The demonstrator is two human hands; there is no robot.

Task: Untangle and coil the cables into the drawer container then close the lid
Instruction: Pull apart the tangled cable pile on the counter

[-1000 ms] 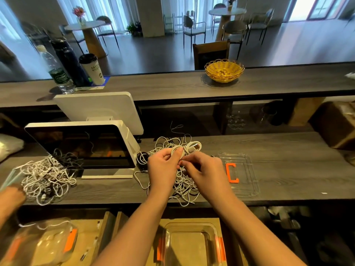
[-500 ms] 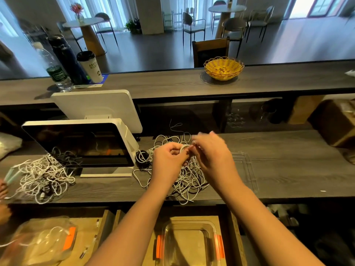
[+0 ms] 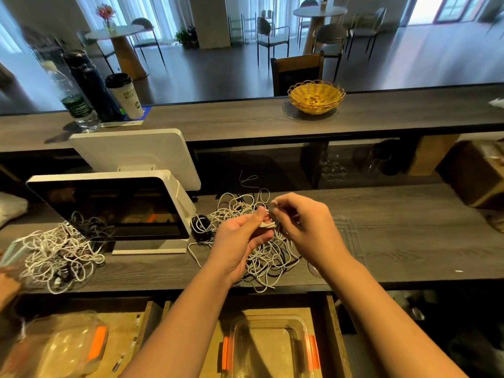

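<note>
Left hand (image 3: 242,236) pinching white coiled cable (image 3: 267,224); right hand (image 3: 302,227) pinching its loose end, above tangle (image 3: 261,252) on tabletop (image 3: 409,236). Open container (image 3: 270,347) directly below, toward body, equally near both hands. Lid (image 3: 351,241) beside right hand.

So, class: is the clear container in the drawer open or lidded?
Open: the container has no lid on; a clear lid lies on the counter.

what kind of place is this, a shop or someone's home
Probably a cafe counter: a till screen on the work surface, a takeaway cup on the bar top, and round tables with chairs beyond.
</note>
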